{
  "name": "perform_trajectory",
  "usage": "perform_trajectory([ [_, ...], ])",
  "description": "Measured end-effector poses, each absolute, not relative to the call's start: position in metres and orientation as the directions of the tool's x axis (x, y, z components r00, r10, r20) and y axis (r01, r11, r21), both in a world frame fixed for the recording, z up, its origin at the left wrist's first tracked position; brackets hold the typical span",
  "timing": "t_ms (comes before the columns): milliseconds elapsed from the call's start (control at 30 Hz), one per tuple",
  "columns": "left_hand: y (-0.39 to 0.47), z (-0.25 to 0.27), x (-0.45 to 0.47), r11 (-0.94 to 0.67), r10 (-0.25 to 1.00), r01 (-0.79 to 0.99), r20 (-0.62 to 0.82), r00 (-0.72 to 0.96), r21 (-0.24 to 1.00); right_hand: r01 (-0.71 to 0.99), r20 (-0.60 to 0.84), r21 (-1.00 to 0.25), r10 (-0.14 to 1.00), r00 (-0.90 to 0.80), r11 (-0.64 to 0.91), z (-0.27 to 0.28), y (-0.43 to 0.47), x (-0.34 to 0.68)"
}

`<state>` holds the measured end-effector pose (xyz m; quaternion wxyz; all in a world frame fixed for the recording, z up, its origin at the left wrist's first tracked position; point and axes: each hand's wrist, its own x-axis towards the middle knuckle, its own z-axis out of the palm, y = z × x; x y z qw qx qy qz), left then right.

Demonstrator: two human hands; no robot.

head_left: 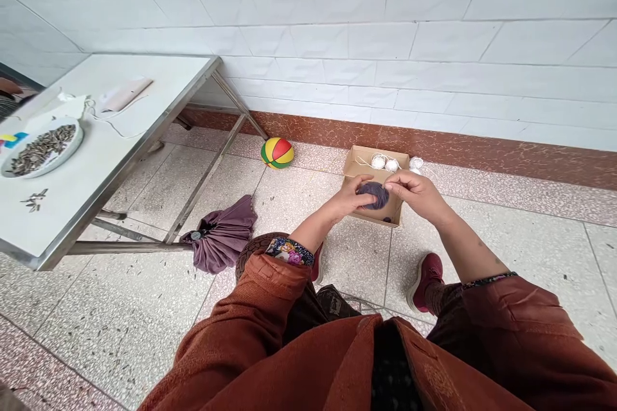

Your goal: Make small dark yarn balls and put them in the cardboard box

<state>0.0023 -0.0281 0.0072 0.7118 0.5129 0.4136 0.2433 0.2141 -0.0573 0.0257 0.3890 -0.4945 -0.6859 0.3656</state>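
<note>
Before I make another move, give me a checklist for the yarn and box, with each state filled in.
1. Left hand gripping the dark purple yarn ball: ok, fingers and thumb are around it.
2. Right hand holding a strand: cannot tell; thumb and finger are pinched beside the ball, but the detail is too small.
3. Cardboard box open below the hands: ok.
4. All the white yarn inside the box: not ok; some lies beyond its right edge.
5. Purple ball clear of the box bottom: cannot tell from this angle.
</note>
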Motion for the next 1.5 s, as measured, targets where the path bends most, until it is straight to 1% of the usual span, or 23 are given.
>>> perform_trajectory([
  [67,-0.032,0.012,0.001,0.395,0.693,0.022,-0.314,0.649,0.918,0.426,0.188,-0.872,0.969,-0.161,0.240,0.021,-0.053,0.215],
  [133,-0.035,0.016,0.000,0.458,0.626,-0.071,-0.265,0.733,0.886,0.436,0.170,-0.872,0.973,-0.156,0.222,0.014,-0.050,0.215],
  [200,-0.035,0.018,-0.001,0.501,0.608,-0.154,-0.220,0.763,0.852,0.442,0.137,-0.875,0.976,-0.168,0.199,0.007,-0.048,0.214],
  [267,-0.032,0.018,0.000,0.512,0.644,-0.222,-0.199,0.739,0.830,0.468,0.103,-0.866,0.979,-0.176,0.175,0.003,-0.049,0.213],
  [333,-0.029,0.014,0.001,0.503,0.706,-0.276,-0.205,0.678,0.819,0.487,0.075,-0.858,0.978,-0.196,0.163,0.001,-0.050,0.212],
  [433,-0.023,0.008,0.003,0.480,0.786,-0.304,-0.249,0.566,0.823,0.469,0.023,-0.869,0.958,-0.286,0.161,0.005,-0.055,0.210],
  [533,-0.020,0.003,0.003,0.463,0.829,-0.236,-0.323,0.457,0.854,0.414,-0.034,-0.898,0.913,-0.406,0.151,0.015,-0.060,0.208],
  [567,-0.020,0.002,0.003,0.452,0.838,-0.189,-0.343,0.424,0.872,0.392,-0.038,-0.909,0.906,-0.422,0.144,0.019,-0.061,0.208],
  [633,-0.022,0.001,0.002,0.415,0.845,-0.065,-0.358,0.396,0.907,0.355,-0.016,-0.925,0.921,-0.388,0.134,0.024,-0.061,0.209],
  [700,-0.025,0.001,0.001,0.368,0.819,0.055,-0.352,0.454,0.928,0.341,0.039,-0.928,0.951,-0.307,0.148,0.026,-0.058,0.212],
  [767,-0.029,0.002,0.000,0.351,0.751,0.106,-0.348,0.561,0.930,0.363,0.102,-0.912,0.964,-0.247,0.190,0.023,-0.054,0.213],
  [833,-0.033,0.004,-0.002,0.378,0.679,0.083,-0.338,0.652,0.922,0.393,0.142,-0.891,0.961,-0.235,0.228,0.018,-0.050,0.214],
  [900,-0.037,0.007,-0.005,0.444,0.628,0.003,-0.313,0.713,0.896,0.397,0.146,-0.888,0.961,-0.234,0.232,0.012,-0.047,0.214],
  [1033,-0.039,0.013,-0.011,0.558,0.602,-0.204,-0.224,0.766,0.804,0.396,0.098,-0.900,0.971,-0.219,0.181,0.001,-0.045,0.210],
  [1133,-0.035,0.014,-0.013,0.557,0.658,-0.293,-0.198,0.726,0.777,0.427,0.088,-0.885,0.966,-0.244,0.188,-0.005,-0.047,0.205],
  [1233,-0.030,0.008,-0.011,0.492,0.769,-0.291,-0.252,0.588,0.821,0.472,0.074,-0.856,0.953,-0.293,0.211,-0.005,-0.051,0.200],
  [1300,-0.028,0.004,-0.010,0.434,0.831,-0.241,-0.282,0.480,0.868,0.486,0.047,-0.845,0.936,-0.348,0.223,0.000,-0.054,0.199],
  [1400,-0.026,-0.001,-0.010,0.349,0.884,-0.101,-0.292,0.364,0.931,0.440,0.038,-0.870,0.919,-0.392,0.224,0.011,-0.057,0.201],
  [1500,-0.027,-0.002,-0.009,0.296,0.879,0.057,-0.296,0.374,0.953,0.396,0.086,-0.890,0.937,-0.339,0.224,0.020,-0.056,0.203],
])
